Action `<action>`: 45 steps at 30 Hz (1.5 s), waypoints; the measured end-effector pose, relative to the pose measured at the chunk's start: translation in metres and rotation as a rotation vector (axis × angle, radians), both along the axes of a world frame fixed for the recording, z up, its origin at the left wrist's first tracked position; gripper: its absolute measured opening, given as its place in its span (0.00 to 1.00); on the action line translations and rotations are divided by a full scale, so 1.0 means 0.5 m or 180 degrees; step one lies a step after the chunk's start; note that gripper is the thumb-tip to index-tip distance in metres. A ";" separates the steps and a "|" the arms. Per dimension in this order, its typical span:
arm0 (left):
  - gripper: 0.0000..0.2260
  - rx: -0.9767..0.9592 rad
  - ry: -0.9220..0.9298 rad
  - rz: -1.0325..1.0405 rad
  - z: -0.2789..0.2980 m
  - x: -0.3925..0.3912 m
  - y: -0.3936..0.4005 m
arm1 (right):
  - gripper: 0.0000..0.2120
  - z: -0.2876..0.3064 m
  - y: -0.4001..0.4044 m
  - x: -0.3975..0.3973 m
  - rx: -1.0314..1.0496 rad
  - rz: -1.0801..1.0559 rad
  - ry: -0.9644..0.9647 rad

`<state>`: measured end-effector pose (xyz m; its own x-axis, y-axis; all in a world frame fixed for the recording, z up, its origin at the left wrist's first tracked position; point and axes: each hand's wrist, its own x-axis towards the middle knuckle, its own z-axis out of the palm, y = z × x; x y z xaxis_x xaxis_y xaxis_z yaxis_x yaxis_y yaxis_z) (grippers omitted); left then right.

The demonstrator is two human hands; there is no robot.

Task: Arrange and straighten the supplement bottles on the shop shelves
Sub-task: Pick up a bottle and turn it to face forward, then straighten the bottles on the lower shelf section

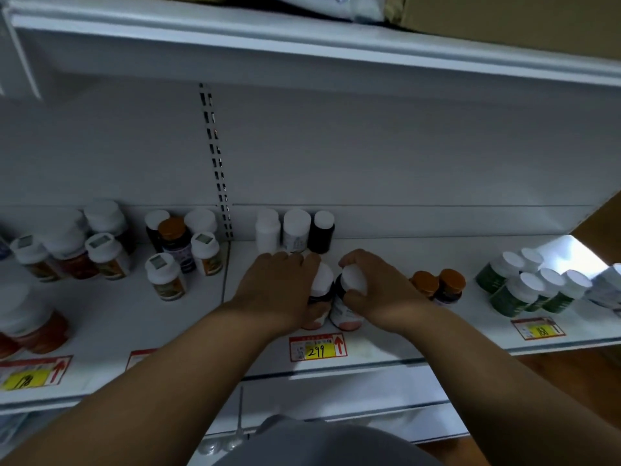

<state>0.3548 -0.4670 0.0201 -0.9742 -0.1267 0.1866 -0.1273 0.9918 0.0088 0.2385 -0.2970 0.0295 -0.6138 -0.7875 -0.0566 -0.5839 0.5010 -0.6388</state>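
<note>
- Head view, the only one here: the person's left hand (280, 284) is draped over a white-capped bottle (321, 287), fingers curled round its cap and shoulder, so it's holding that one.
- The right hand (373, 290) pinches the cap of the neighbouring bottle (347, 297), thumb on the near side and fingers over the far side. The two bottles stand touching, near the front edge of the shelf (420, 253), just behind the 299 price tag (317, 348).
- What could go sideways: both bottles look tilted a bit toward the camera and they sit close to the shelf lip, so a nudge forward could tip one off the edge. Cap-only grips can also slip if a lid is loose.
- The right wrist is just beside the two orange-capped bottles (438, 284); swinging that elbow out would likely knock them.
- Three more bottles (295, 230) stand in a row at the back wall, right behind the hands, so pushing too far back would bump them.
- Surface: a white, smooth-looking shop shelf, so bottles probably slide easily.
- Room: dim light, a slotted upright (216, 156) on the back panel, mixed bottles (111, 250) clustered far left, green bottles (527, 284) to the right, another shelf (302, 45) overhead.
</note>
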 end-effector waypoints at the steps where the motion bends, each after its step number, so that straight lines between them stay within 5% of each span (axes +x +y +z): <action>1: 0.34 0.0013 0.0006 0.0011 0.001 0.001 0.001 | 0.20 -0.001 -0.001 -0.003 0.0013 0.0040 -0.0004; 9: 0.36 0.0161 0.0021 0.0010 0.012 0.007 -0.003 | 0.18 0.018 -0.020 -0.042 -0.0165 0.0153 -0.0345; 16: 0.35 0.0668 0.0373 0.0378 0.039 0.031 -0.022 | 0.20 0.052 -0.190 -0.172 0.0538 0.0393 0.0748; 19: 0.33 0.0850 0.0369 0.0609 0.048 0.045 -0.022 | 0.05 0.027 -0.220 -0.188 0.0769 0.0798 0.1123; 23: 0.31 0.1005 0.0496 0.0831 0.055 0.063 -0.031 | 0.03 0.014 -0.229 -0.202 0.0628 0.0877 0.1612; 28: 0.31 0.1097 0.0557 0.0941 0.055 0.066 -0.026 | 0.11 0.009 -0.205 -0.197 0.0626 0.0753 0.1244; 33: 0.30 0.1345 0.0844 0.0754 0.061 0.054 -0.028 | 0.17 0.043 -0.176 -0.158 -0.0420 0.0108 0.0784; 39: 0.37 0.2049 0.1108 0.0549 0.071 0.063 -0.039 | 0.06 0.128 -0.144 -0.032 -0.1698 -0.0437 -0.0167; 45: 0.38 0.2428 0.0913 0.0148 0.085 0.142 -0.073 | 0.11 0.157 -0.157 0.143 -0.2179 -0.0950 -0.1263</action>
